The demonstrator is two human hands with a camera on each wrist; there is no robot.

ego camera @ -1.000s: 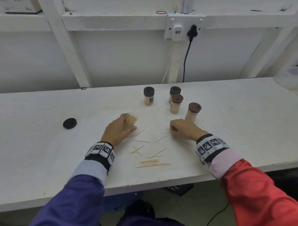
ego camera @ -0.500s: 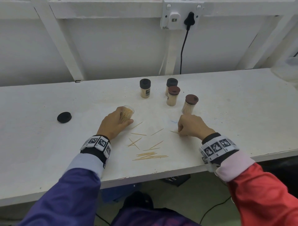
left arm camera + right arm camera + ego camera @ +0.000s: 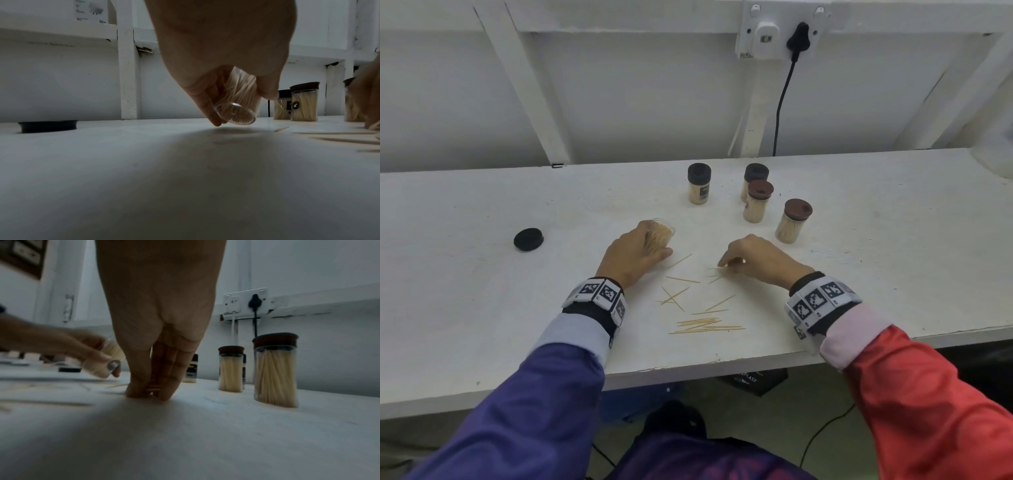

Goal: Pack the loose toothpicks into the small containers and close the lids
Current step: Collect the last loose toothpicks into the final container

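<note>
At the bottom of the head view, a purple sleeve [image 3: 524,411] is seen at lower left and a red sleeve [image 3: 928,404] at lower right, each ending in a wrist band printed with black-and-white markers. Just above them, in the lower middle of the frame, loose toothpicks [image 3: 705,325] are scattered on the white table [image 3: 465,308], the densest bundle lying nearest the table's front edge. Slightly higher and right of centre, the right hand [image 3: 760,262] is lowered onto the surface, its fingertips [image 3: 144,391] pressed together against the table at a few toothpicks; whether one is actually pinched cannot be told. Left of centre, an open container [image 3: 659,236], lidless and full of toothpicks, is grasped by the left hand [image 3: 633,257]; in the left wrist view it is seen tilted, its base raised off the table. Further left, a black lid [image 3: 528,239] lies flat and well apart. Higher in the frame, four closed containers stand upright: a brown-lidded container [image 3: 792,221] nearest the right hand, a second brown-lidded one [image 3: 757,200] just behind it, and two black-lidded containers [image 3: 699,183] beyond. At the top, a wall socket [image 3: 780,32] with a black plug is fixed.
</note>
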